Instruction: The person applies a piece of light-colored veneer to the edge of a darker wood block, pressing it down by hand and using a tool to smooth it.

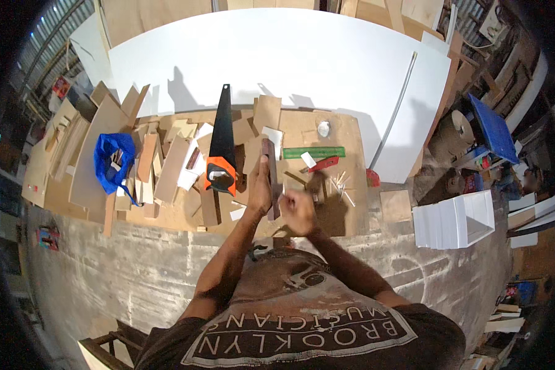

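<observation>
The largest thing ahead of me is the white board (277, 55), spread across the far side beyond the table (303, 131). On the table's left half, among wood offcuts, lies a handsaw (222, 126) with a black blade and orange handle, the handle toward me; farther left is a crumpled blue bag (108, 180). The dark wooden strip (274, 176) is at the table's near middle, pointing away from me, its near end close to my body. My left hand (260, 192) is clasped along its left side, thumb reaching toward the far end. My right hand (299, 211) is curled just right of the strip, blurred; I cannot tell whether its fingers pinch anything or touch the wood. I judge the strip stiff and fairly light, not fragile, with enough grip on its faces not to slip; the long sides around the middle look best to hold, fingers kept off the edges in case of splinters. Right of it lie a green ruler (314, 152), a red tool (324, 164), a little white piece (308, 159) and, smallest, thin pale sticks (343, 187).
</observation>
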The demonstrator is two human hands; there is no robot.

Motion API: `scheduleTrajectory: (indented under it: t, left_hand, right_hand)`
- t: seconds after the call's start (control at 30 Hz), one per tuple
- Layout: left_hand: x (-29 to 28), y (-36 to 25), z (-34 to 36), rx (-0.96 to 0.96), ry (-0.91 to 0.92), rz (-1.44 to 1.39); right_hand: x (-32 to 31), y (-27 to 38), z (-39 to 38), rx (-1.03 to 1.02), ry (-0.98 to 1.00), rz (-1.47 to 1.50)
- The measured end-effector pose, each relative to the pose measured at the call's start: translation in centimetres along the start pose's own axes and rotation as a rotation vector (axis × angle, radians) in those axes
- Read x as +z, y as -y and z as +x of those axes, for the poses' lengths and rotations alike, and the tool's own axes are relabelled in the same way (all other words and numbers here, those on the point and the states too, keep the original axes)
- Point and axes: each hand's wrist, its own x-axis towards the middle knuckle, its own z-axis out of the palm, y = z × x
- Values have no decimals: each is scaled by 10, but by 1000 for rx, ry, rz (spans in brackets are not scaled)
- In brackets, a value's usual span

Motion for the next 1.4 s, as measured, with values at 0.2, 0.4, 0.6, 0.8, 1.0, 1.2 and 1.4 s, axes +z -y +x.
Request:
scheduleTrajectory:
  t: [0.2, 0.4, 0.6, 0.8, 1.0, 1.2, 1.4]
  left_hand:
    - [0, -7, 2, -37, 23, -151]
    - [8, -6, -14, -154, 132, 171]
    - [-5, -23, -5, -128, 38, -166]
    - [7, -25, -36, 49, 87, 122]
    - [-17, -22, -23, -215, -56, -258]
    - [-6, -29, -17, -72, -2, -180]
    - [-11, -34, -13, -27, -37, -165]
  right_hand:
    - [2, -10, 26, -49, -13, -58]
    - [1, -11, 33, -97, -230, -73]
    - [2, 29, -10, 303, 100, 119]
    - [-24, 5, 123, 447, -6, 537]
    - [-40, 15, 98, 639, 145, 910]
    - [-17, 5, 89, 406, 261, 598]
    - [-6, 18, 21, -11, 142, 35]
